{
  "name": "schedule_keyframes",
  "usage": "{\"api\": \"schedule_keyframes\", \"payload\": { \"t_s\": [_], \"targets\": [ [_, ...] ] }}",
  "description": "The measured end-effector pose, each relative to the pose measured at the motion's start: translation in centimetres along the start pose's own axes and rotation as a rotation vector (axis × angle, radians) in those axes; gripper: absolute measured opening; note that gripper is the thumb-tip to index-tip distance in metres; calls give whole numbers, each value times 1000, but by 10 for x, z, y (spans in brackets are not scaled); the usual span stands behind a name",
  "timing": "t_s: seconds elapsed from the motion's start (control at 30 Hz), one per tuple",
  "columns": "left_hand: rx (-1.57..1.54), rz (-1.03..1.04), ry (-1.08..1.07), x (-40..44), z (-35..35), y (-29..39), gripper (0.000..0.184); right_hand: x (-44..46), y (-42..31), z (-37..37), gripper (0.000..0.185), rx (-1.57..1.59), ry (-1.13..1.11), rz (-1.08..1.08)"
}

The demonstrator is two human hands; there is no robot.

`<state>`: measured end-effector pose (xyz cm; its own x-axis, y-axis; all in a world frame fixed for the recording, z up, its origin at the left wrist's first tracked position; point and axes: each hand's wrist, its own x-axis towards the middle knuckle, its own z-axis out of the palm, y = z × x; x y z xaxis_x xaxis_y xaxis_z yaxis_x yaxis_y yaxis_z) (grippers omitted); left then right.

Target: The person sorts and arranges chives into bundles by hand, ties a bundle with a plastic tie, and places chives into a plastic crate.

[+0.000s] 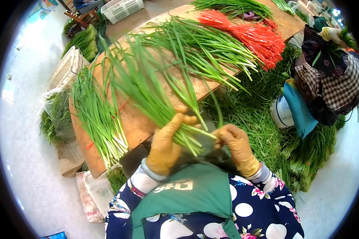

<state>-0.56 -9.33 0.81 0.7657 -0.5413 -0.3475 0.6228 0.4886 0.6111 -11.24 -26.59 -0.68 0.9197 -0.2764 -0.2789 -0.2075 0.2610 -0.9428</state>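
My left hand, in a yellow glove, is wrapped round a bunch of garlic chives. The leaves fan out over the table and are blurred by motion; the pale cut ends stick out toward my lap. My right hand, gloved too, is closed at the tip of one chive stalk that juts from the bunch, and its fingers partly hide the end. A thin leaf arches down to that hand. Beyond the left hand, a few loose chives lie across the table edge.
On the wooden table lie a chive bundle at left, a larger pile and red ties. Chive scraps cover the floor at right, beside a white bucket and another person.
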Motion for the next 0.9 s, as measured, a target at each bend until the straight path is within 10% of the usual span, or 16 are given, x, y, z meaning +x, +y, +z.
{"api": "schedule_keyframes", "payload": {
  "t_s": [0.13, 0.2, 0.4, 0.53, 0.73, 0.9],
  "targets": [
    [-221, -4, -80, 5, -22, 10, 22, -5, 50, -81, 26, -507, 64, 21],
    [-347, -166, -139, 7, -29, 13, 25, -7, 41, -99, 30, -1580, -2, 336],
    [-318, -193, -164, 9, -18, 16, 30, 32, -14, -22, 28, -978, 11, -426],
    [-132, -57, -27, 1, -10, 17, 26, 70, -7, 25, 22, -318, -128, -91],
    [144, -19, 105, -10, -2, 11, 24, 38, -13, 35, 11, -658, -84, -762],
    [125, 9, 16, -3, 12, 3, 24, 22, -15, 27, 13, -685, 20, -690]
  ]
}}
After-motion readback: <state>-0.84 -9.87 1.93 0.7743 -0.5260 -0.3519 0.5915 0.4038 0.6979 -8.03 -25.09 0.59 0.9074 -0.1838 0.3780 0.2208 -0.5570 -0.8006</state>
